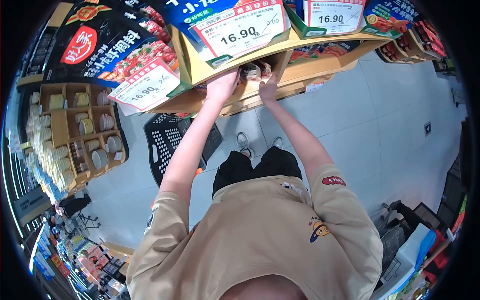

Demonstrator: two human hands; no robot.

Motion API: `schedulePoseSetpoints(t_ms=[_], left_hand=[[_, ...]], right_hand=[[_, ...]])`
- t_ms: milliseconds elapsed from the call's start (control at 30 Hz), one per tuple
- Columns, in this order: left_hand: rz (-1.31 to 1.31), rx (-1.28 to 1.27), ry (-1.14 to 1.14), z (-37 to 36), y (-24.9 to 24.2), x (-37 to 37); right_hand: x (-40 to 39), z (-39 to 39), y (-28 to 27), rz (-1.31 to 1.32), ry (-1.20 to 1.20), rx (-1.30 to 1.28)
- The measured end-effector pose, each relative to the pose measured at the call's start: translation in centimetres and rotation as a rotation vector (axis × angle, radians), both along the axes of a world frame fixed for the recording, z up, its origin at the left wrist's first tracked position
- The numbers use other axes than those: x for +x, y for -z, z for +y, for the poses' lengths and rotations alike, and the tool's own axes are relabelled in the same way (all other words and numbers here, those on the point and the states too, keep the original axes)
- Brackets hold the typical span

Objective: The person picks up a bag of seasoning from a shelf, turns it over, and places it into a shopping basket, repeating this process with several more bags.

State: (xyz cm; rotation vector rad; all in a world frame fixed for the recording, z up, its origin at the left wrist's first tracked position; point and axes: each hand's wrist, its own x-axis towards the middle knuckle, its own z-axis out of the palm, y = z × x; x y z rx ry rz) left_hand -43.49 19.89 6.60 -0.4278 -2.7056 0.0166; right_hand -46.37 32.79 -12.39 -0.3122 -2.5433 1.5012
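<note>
Both my arms reach forward into a lower compartment of a wooden display shelf. Dark packets with pale edges stand between my hands there. My left hand lies at their left side, its fingers hidden under the upper shelf edge. On the right, my right hand is closed at the near right side of the packets, thumb pointing forward. Just above the hands, a price card reading 16.90 hangs on the upper shelf's front. Most of the packets' surface is out of sight.
Large black seasoning bags fill the upper left shelf. A black perforated shopping basket stands on the floor beside my left arm. Further left, a wooden rack holds bowls and cups. A second price card is at upper right.
</note>
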Motion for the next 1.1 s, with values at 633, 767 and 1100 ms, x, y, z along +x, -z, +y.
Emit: schedulePoseSetpoints(t_ms=[633,767,1100], left_hand=[[-0.619,2.798,-0.478,-5.1,18.4,2.6],[-0.442,3.281,-0.289,-4.7,20.2,2.0],[-0.548,2.849,-0.786,-6.8,17.2,8.2]], right_hand=[[-3.4,1.5,-3.2,-0.617,-0.205,-1.046],[-3.4,1.9,-2.7,-0.65,-0.246,-1.056],[-2.6,2.1,0.4,-0.716,-0.163,-0.926]])
